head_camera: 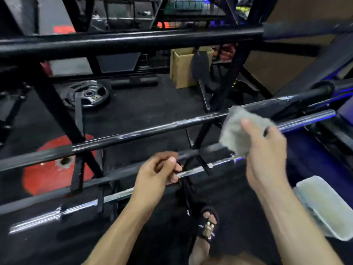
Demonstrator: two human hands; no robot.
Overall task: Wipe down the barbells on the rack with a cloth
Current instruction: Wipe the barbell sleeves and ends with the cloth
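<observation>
Several barbells lie across a black rack, slanting up to the right. My right hand grips a grey cloth bunched over the second barbell from the bottom at its right part. My left hand curls round the lowest barbell near the middle. A higher barbell runs just behind the cloth. The thick black top bar crosses the upper view.
A red weight plate and a black plate lie on the dark floor behind the rack. A cardboard box stands further back. A pale folded cloth lies at the right. My sandalled foot stands below the bars.
</observation>
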